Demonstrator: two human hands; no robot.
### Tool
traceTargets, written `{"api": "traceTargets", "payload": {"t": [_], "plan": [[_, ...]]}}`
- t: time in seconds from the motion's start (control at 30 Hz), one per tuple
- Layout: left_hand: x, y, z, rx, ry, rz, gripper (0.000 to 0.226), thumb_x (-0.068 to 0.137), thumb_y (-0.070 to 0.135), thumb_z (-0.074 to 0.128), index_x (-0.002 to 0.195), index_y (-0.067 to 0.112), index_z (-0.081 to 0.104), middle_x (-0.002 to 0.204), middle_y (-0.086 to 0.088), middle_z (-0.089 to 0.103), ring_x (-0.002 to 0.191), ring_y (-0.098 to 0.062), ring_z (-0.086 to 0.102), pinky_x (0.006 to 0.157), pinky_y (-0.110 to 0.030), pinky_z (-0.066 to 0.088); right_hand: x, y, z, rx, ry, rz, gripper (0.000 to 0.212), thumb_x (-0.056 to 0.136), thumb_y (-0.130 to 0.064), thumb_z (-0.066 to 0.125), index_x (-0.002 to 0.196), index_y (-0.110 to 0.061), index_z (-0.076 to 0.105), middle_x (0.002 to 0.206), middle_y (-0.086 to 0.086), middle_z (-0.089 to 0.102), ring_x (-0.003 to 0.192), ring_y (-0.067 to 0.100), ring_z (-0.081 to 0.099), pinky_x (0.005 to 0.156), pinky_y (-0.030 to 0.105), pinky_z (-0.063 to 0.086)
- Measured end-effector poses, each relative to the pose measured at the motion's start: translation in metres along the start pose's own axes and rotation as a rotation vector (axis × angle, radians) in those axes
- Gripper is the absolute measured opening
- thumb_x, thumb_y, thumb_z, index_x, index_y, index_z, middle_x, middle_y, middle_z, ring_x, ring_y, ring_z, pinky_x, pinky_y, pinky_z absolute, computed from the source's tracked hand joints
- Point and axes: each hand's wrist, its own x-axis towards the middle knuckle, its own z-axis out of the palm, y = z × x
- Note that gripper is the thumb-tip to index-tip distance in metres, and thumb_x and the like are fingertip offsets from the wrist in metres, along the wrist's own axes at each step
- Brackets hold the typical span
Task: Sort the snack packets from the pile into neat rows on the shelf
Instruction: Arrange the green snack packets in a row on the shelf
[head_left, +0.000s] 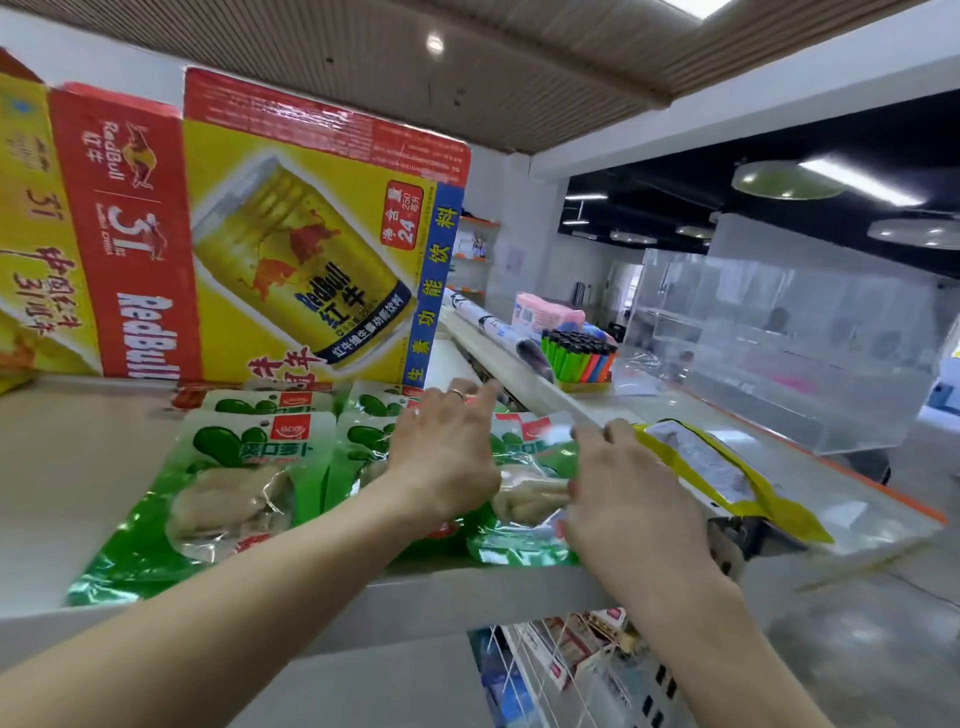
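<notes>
Head view, from the left: a Red Bull carton (291, 249) stands at the back of the shelf (67, 467). In front of it the green snack packets (228, 488) lie flat, side by side in rows, labels up. My left hand (441, 457) is stretched over the middle of them, fingers straight and spread, holding nothing. Just right of it one green packet (524, 499) lies a little askew between my two hands. My right hand (628, 504) reaches to the near end of a yellow packet (717, 467) that lies tilted at the shelf's right edge. It meets the packet's corner, but blur hides whether I pinch it, so I cannot tell. To do this well, I judge the left palm should press the rows flat so nothing slides. Then I would square the askew packet and give the yellow one its own row.
</notes>
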Motion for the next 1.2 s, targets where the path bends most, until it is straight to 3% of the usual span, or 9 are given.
{"api": "traceTargets", "payload": {"t": [0.07, 0.13, 0.2, 0.3, 0.73, 0.9, 1.0, 1.07, 1.2], "plan": [[-0.001, 0.002, 0.005, -0.061, 0.018, 0.117, 0.039, 0.094, 0.020, 0.048, 0.131, 0.026, 0.057, 0.148, 0.002, 0.042, 0.131, -0.025, 0.042, 0.104, -0.042, 0.040, -0.003, -0.003, 0.008, 0.035, 0.029, -0.083, 0.051, 0.094, -0.022, 0.054, 0.139, -0.029, 0.032, 0.130, -0.002, 0.039, 0.120, 0.021, 0.047, 0.075, 0.034, 0.045], [-0.002, 0.004, 0.007, -0.049, -0.016, 0.141, 0.034, 0.099, 0.036, 0.040, 0.114, 0.022, 0.067, 0.135, 0.002, 0.055, 0.124, -0.025, 0.050, 0.098, -0.041, 0.044, -0.004, -0.004, 0.021, 0.071, -0.008, -0.130, 0.039, 0.098, -0.023, 0.045, 0.136, -0.028, 0.037, 0.133, -0.002, 0.040, 0.121, 0.021, 0.043, 0.082, 0.036, 0.048], [-0.004, 0.006, 0.010, 0.050, -0.092, 0.126, 0.047, 0.100, 0.049, 0.029, 0.120, 0.023, 0.062, 0.134, 0.001, 0.056, 0.124, -0.025, 0.049, 0.100, -0.042, 0.041, -0.002, -0.002, 0.033, 0.097, -0.039, -0.154, 0.032, 0.103, -0.026, 0.036, 0.135, -0.025, 0.039, 0.134, -0.003, 0.041, 0.119, 0.021, 0.041, 0.088, 0.036, 0.046], [-0.005, 0.009, 0.015, 0.142, -0.107, 0.096, 0.047, 0.102, 0.050, 0.022, 0.128, 0.024, 0.051, 0.140, -0.004, 0.051, 0.129, -0.027, 0.042, 0.105, -0.046, 0.034, 0.007, 0.006, 0.039, 0.134, -0.037, -0.181, 0.035, 0.105, -0.035, 0.028, 0.135, -0.026, 0.042, 0.133, -0.003, 0.044, 0.117, 0.020, 0.040, 0.093, 0.036, 0.044], [0.001, 0.014, 0.026, 0.245, -0.078, 0.033, 0.042, 0.104, 0.044, 0.019, 0.130, 0.019, 0.041, 0.141, -0.010, 0.047, 0.127, -0.031, 0.041, 0.100, -0.047, 0.031, 0.027, 0.012, 0.045, 0.223, -0.068, -0.230, 0.037, 0.103, -0.035, 0.038, 0.139, -0.026, 0.040, 0.132, 0.002, 0.046, 0.117, 0.024, 0.042, 0.098, 0.037, 0.040], [-0.004, 0.017, 0.024, 0.263, -0.078, 0.047, 0.048, 0.102, 0.049, 0.020, 0.132, 0.019, 0.041, 0.141, -0.011, 0.047, 0.128, -0.031, 0.041, 0.103, -0.048, 0.029, 0.015, 0.019, 0.037, 0.324, -0.162, -0.220, 0.048, 0.092, -0.035, 0.060, 0.137, -0.028, 0.044, 0.127, -0.004, 0.047, 0.119, 0.019, 0.043, 0.100, 0.029, 0.034], [-0.003, 0.016, 0.023, 0.248, -0.103, 0.049, 0.051, 0.100, 0.052, 0.022, 0.133, 0.018, 0.041, 0.141, -0.012, 0.047, 0.128, -0.033, 0.040, 0.104, -0.049, 0.028, 0.013, 0.023, 0.030, 0.425, -0.205, -0.192, 0.056, 0.083, -0.036, 0.072, 0.134, -0.033, 0.049, 0.110, -0.010, 0.046, 0.111, 0.012, 0.048, 0.090, 0.024, 0.039], [-0.004, 0.016, 0.023, 0.248, -0.106, 0.054, 0.050, 0.099, 0.054, 0.024, 0.130, 0.018, 0.042, 0.139, -0.013, 0.049, 0.127, -0.033, 0.042, 0.103, -0.048, 0.029, 0.014, 0.023, 0.026, 0.434, -0.231, -0.175, 0.057, 0.080, -0.036, 0.075, 0.132, -0.033, 0.052, 0.108, -0.010, 0.047, 0.100, 0.009, 0.047, 0.084, 0.021, 0.037], [-0.005, 0.014, 0.022, 0.204, -0.088, 0.053, 0.052, 0.098, 0.057, 0.026, 0.128, 0.020, 0.044, 0.141, -0.010, 0.048, 0.130, -0.031, 0.040, 0.104, -0.047, 0.028, 0.014, 0.025, 0.024, 0.427, -0.255, -0.171, 0.062, 0.078, -0.039, 0.076, 0.134, -0.032, 0.050, 0.111, -0.010, 0.047, 0.103, 0.008, 0.046, 0.087, 0.023, 0.039]]}}
